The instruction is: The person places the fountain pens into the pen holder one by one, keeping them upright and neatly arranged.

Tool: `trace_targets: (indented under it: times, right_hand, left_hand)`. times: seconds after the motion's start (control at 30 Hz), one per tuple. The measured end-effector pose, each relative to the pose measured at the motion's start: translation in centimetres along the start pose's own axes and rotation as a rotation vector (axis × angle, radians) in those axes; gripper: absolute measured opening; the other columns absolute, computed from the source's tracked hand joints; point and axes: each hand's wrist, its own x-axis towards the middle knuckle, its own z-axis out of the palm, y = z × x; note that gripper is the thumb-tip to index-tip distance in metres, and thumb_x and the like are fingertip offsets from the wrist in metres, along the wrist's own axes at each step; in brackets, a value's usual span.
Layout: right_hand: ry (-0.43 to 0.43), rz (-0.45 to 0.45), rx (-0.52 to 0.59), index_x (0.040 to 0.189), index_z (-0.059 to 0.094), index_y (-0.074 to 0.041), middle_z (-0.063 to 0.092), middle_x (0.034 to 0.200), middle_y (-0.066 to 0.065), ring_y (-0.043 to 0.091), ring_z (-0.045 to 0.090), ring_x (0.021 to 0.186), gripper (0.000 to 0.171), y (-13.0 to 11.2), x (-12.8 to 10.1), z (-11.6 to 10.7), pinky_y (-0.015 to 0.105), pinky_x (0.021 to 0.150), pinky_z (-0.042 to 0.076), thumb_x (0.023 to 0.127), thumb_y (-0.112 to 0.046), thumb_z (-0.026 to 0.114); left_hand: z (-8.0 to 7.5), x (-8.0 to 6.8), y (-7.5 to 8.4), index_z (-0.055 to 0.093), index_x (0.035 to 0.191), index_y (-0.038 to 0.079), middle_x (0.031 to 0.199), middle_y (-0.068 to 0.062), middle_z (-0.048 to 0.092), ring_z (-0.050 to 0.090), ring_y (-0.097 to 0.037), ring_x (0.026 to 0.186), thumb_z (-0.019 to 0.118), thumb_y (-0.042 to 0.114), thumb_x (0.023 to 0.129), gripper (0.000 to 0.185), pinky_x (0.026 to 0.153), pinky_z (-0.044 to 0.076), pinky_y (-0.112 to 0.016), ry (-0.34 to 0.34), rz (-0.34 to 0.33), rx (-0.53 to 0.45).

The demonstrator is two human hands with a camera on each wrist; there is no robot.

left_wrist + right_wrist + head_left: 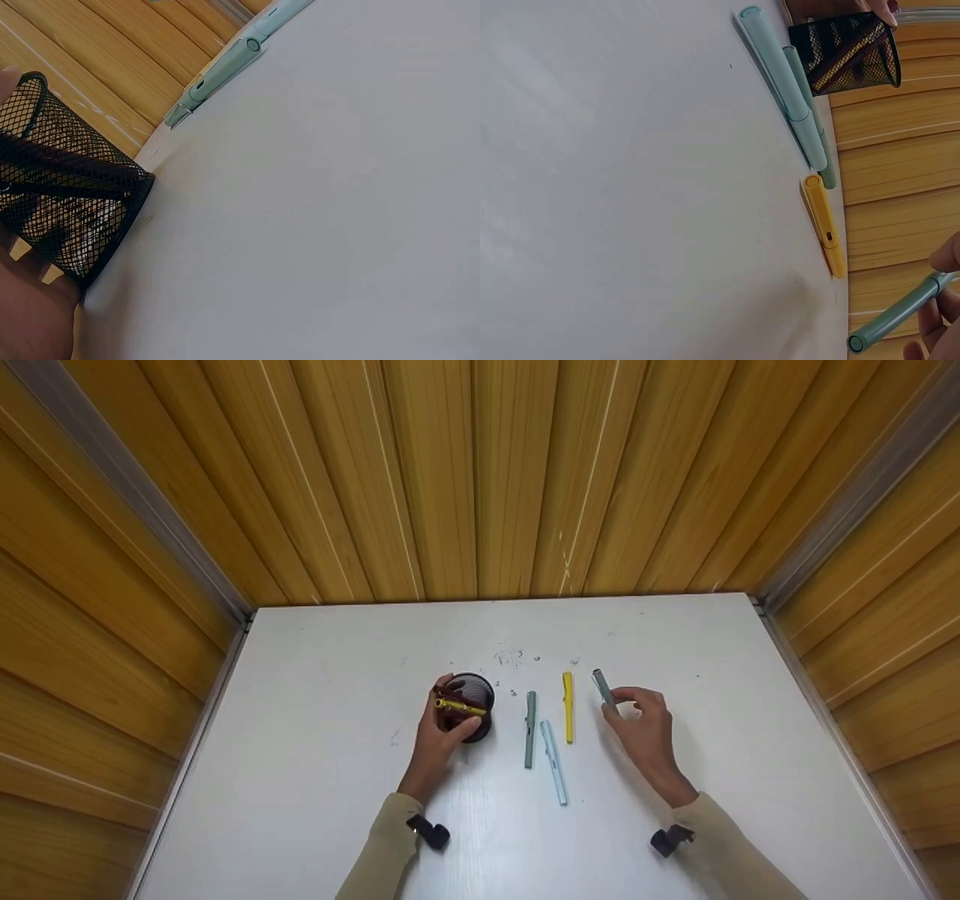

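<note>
At the left of the white bench [315, 780], a black mesh pen cup [474, 712] is gripped by the left hand [442, 731], whose fingers are curled round the cup's side with the thumb at its near rim. A yellow pen [459, 706] is seen lying tilted across the mouth of the cup, just above the thumb; whether it is pinched by the fingers or merely resting on the rim cannot be told. In the left wrist view the mesh wall of the cup [67, 187] is shown standing on the bench, with dark shapes visible through it.

Just to the right of the cup, a grey-green pen [530, 729] is laid flat on the bench, and a pale blue pen [554, 763] is laid beside it, nearer the person, the two almost touching. A second yellow pen [568, 707] is laid a little further right, apart from both. In the right wrist view the same three are seen in a row: pale blue [780, 82], grey-green [817, 142] and yellow [825, 225].

At the far right, another grey-green pen [604, 690] is pinched between the thumb and fingertips of the right hand [643, 731] and is held lifted off the bench, tilted away from the person; its round end [859, 343] is shown in the right wrist view. Both forearms are covered by beige sleeves [390, 847].
</note>
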Motion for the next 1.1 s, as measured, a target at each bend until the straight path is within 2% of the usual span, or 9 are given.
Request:
trace_targets:
  times: [0.2, 0.3, 0.53, 0.73, 0.97, 1.1]
  right_hand:
    - [-0.007, -0.036, 0.017, 0.116, 0.076, 0.003, 0.077, 0.109, 0.017, 0.028, 0.057, 0.116, 0.024, -0.7, 0.3, 0.2, 0.048, 0.103, 0.041, 0.093, 0.001, 0.083]
    - [-0.012, -0.043, 0.024, 0.116, 0.076, 0.002, 0.076, 0.11, 0.016, 0.026, 0.056, 0.116, 0.022, -1.1, 0.5, 0.3, 0.047, 0.104, 0.041, 0.094, 0.0, 0.083]
    - [-0.009, -0.079, 0.033, 0.115, 0.077, 0.001, 0.077, 0.11, 0.016, 0.028, 0.058, 0.115, 0.022, -2.2, 0.9, 0.7, 0.048, 0.104, 0.041, 0.094, 0.001, 0.083]
    - [-0.022, -0.11, 0.053, 0.116, 0.077, 0.0, 0.077, 0.112, 0.015, 0.028, 0.057, 0.116, 0.024, -3.2, 1.4, 1.1, 0.048, 0.104, 0.041, 0.093, 0.002, 0.084]
    - [-0.042, -0.129, 0.071, 0.116, 0.077, 0.0, 0.076, 0.114, 0.015, 0.028, 0.057, 0.116, 0.023, -4.6, 1.8, 1.5, 0.051, 0.105, 0.042, 0.094, 0.0, 0.084]
    - [-0.042, -0.136, 0.074, 0.117, 0.077, 0.0, 0.076, 0.114, 0.014, 0.028, 0.057, 0.118, 0.023, -5.1, 2.1, 1.8, 0.051, 0.107, 0.042, 0.095, -0.001, 0.084]
  left_hand:
    - [0.0, 0.2, -0.1, 0.034, 0.172, 0.026, 0.16, -0.013, 0.05, 0.055, -0.031, 0.144, 0.083, 0.02, 0.099, 0.088, 0.116, 0.047, -0.041, -0.015, 0.032, -0.022]
    - [-0.1, 0.2, -0.1, 0.035, 0.172, 0.025, 0.16, -0.013, 0.05, 0.055, -0.031, 0.144, 0.083, 0.019, 0.099, 0.088, 0.116, 0.047, -0.039, -0.012, 0.036, -0.021]
    - [0.0, 0.3, -0.1, 0.034, 0.172, 0.023, 0.162, -0.013, 0.049, 0.053, -0.032, 0.146, 0.084, 0.02, 0.098, 0.089, 0.12, 0.044, -0.048, -0.01, 0.03, -0.023]
    - [-0.1, 0.3, -0.2, 0.033, 0.173, 0.02, 0.161, -0.013, 0.05, 0.055, -0.032, 0.144, 0.084, 0.021, 0.098, 0.09, 0.119, 0.045, -0.049, -0.008, 0.033, -0.025]
    - [-0.1, 0.1, -0.1, 0.035, 0.172, 0.03, 0.162, -0.012, 0.048, 0.054, -0.031, 0.145, 0.084, 0.023, 0.099, 0.088, 0.12, 0.045, -0.048, -0.009, 0.024, -0.015]
    - [-0.1, 0.0, 0.0, 0.034, 0.172, 0.03, 0.162, -0.013, 0.048, 0.054, -0.031, 0.145, 0.084, 0.025, 0.099, 0.088, 0.118, 0.046, -0.047, -0.016, 0.001, -0.02]
